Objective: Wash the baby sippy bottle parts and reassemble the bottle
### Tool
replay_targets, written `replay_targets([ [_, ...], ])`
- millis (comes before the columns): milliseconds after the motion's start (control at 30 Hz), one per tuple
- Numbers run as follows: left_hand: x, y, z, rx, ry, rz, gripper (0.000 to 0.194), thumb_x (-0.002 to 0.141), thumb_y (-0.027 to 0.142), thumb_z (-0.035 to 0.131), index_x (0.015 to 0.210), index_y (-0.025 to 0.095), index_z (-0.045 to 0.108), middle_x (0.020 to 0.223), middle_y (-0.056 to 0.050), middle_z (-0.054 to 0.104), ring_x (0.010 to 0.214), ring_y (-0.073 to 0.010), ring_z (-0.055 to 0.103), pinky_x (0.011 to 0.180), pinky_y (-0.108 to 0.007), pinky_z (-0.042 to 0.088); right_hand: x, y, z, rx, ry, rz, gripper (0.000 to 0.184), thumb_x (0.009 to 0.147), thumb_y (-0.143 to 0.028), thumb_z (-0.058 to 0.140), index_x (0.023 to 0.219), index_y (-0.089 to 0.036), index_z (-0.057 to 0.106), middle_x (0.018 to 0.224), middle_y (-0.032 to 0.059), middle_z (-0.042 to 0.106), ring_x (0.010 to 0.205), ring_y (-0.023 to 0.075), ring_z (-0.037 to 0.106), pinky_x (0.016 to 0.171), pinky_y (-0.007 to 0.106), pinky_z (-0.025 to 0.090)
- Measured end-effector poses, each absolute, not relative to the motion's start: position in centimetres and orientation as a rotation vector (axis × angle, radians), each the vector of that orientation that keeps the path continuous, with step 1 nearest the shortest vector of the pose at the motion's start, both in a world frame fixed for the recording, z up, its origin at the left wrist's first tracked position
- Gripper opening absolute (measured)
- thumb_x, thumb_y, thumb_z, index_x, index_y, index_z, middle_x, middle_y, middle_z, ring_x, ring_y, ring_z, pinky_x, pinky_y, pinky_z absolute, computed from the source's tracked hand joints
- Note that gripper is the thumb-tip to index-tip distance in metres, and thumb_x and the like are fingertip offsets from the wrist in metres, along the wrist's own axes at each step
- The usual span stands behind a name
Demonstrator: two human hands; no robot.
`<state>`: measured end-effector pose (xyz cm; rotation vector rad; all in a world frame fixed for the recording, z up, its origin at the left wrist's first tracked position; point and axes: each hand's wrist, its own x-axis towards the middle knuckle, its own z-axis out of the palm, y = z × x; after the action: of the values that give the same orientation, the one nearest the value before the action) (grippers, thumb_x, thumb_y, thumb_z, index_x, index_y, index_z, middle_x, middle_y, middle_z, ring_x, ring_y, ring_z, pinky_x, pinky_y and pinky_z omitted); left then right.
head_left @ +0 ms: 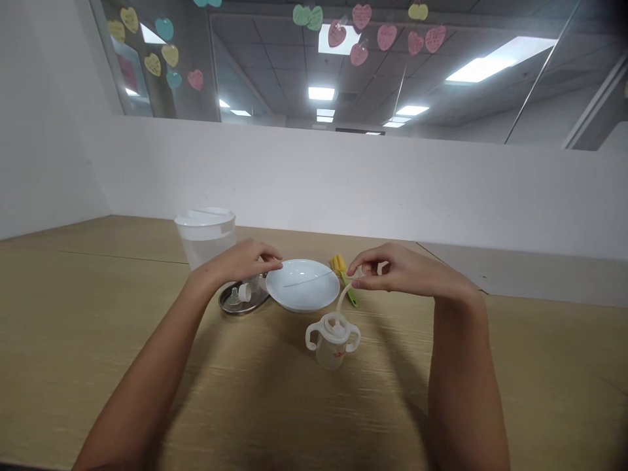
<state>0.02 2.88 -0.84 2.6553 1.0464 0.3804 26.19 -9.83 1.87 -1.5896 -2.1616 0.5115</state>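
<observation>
No wording legible. Cup: small red print [338, 354] low on the wall of the cup [326, 350], too blurred to read. Heart-shaped notes [386, 37] on window glass [275, 78]: faint handwritten lines on several, likewise unreadable.

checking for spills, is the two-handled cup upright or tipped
Upright: the two-handled cup stands base down on the table, its top facing up.

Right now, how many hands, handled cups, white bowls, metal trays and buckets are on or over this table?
Left hand plus right hand: 2
Handled cup: 1
White bowl: 1
Metal tray: 1
Bucket: 1
Total: 6
</observation>
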Motion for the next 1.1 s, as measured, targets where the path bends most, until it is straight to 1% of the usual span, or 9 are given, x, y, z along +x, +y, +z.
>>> replay_targets([
  [100, -1.3, 4.2, -1.1, 2.625, 1.258, 0.294, 0.050, 0.078, 0.053, 0.046, 0.107, 0.017, 0.065, 0.100, -0.006, 0.069, 0.087, -0.0214, 0.061, 0.072, -0.025, 0.043, 26.3, -9.6, 1.8, -1.597, -2.194, 0.516, 0.028, 0.071, -0.041, 0.059, 0.086, -0.019, 0.068, 0.072, 0.0029, 0.058, 0.063, 0.0126, 0.049, 0.054, 0.023, 0.035],
  [200, -2.6, 5.6, -1.4, 2.584, 1.414, 0.203, 0.057, 0.074, 0.055, 0.047, 0.112, 0.016, 0.062, 0.104, -0.007, 0.068, 0.092, -0.0237, 0.060, 0.074, -0.026, 0.043, 26.3, -9.5, 1.7, -1.610, -2.196, 0.517, 0.028, 0.071, -0.040, 0.059, 0.086, -0.019, 0.068, 0.071, 0.0030, 0.058, 0.063, 0.0126, 0.049, 0.054, 0.023, 0.035],
  [300, -3.5, 6.6, -1.7, 2.578, 1.440, 0.162, 0.059, 0.074, 0.057, 0.045, 0.114, 0.018, 0.061, 0.111, -0.006, 0.065, 0.098, -0.0239, 0.059, 0.078, -0.026, 0.043, 26.5, -9.4, 1.6, -1.631, -2.192, 0.505, 0.030, 0.071, -0.042, 0.059, 0.088, -0.019, 0.068, 0.071, 0.0029, 0.057, 0.062, 0.0125, 0.049, 0.053, 0.023, 0.034],
  [433, -4.0, 7.2, -1.9, 2.557, 1.466, 0.154, 0.064, 0.074, 0.059, 0.044, 0.120, 0.017, 0.057, 0.115, -0.007, 0.064, 0.102, -0.0236, 0.058, 0.081, -0.026, 0.043, 26.8, -9.5, 1.6, -1.650, -2.164, 0.443, 0.033, 0.071, -0.046, 0.058, 0.088, -0.020, 0.069, 0.071, 0.0025, 0.056, 0.063, 0.0125, 0.048, 0.055, 0.024, 0.035],
  [567, -3.9, 7.1, -1.9, 2.558, 1.459, 0.112, 0.065, 0.073, 0.060, 0.044, 0.120, 0.017, 0.057, 0.119, -0.007, 0.062, 0.107, -0.0240, 0.056, 0.085, -0.026, 0.043, 26.8, -9.8, 1.6, -1.627, -2.137, 0.403, 0.036, 0.073, -0.050, 0.056, 0.090, -0.021, 0.069, 0.071, 0.0022, 0.056, 0.064, 0.0129, 0.048, 0.057, 0.024, 0.036],
  [700, -3.8, 7.0, -2.0, 2.538, 1.464, 0.107, 0.066, 0.073, 0.060, 0.044, 0.122, 0.018, 0.055, 0.121, -0.007, 0.060, 0.109, -0.0238, 0.055, 0.087, -0.027, 0.042, 26.8, -9.8, 1.6, -1.638, -2.167, 0.395, 0.036, 0.072, -0.050, 0.056, 0.089, -0.021, 0.069, 0.072, 0.0026, 0.057, 0.065, 0.0134, 0.049, 0.057, 0.024, 0.036],
  [933, -4.2, 7.4, -2.1, 2.554, 1.436, 0.143, 0.065, 0.073, 0.059, 0.045, 0.122, 0.017, 0.055, 0.117, -0.007, 0.062, 0.106, -0.0232, 0.057, 0.085, -0.026, 0.043, 26.7, -9.7, 1.7, -1.648, -2.168, 0.409, 0.036, 0.071, -0.049, 0.058, 0.089, -0.020, 0.069, 0.073, 0.0032, 0.059, 0.065, 0.0137, 0.050, 0.056, 0.025, 0.036],
  [1100, -3.8, 7.3, -2.2, 2.537, 1.450, 0.117, 0.067, 0.073, 0.058, 0.046, 0.123, 0.014, 0.054, 0.118, -0.009, 0.062, 0.107, -0.0237, 0.056, 0.086, -0.026, 0.043, 26.5, -9.3, 1.4, -1.660, -2.212, 0.487, 0.031, 0.070, -0.044, 0.060, 0.086, -0.019, 0.068, 0.064, 0.0015, 0.057, 0.059, 0.0118, 0.047, 0.052, 0.024, 0.032],
])
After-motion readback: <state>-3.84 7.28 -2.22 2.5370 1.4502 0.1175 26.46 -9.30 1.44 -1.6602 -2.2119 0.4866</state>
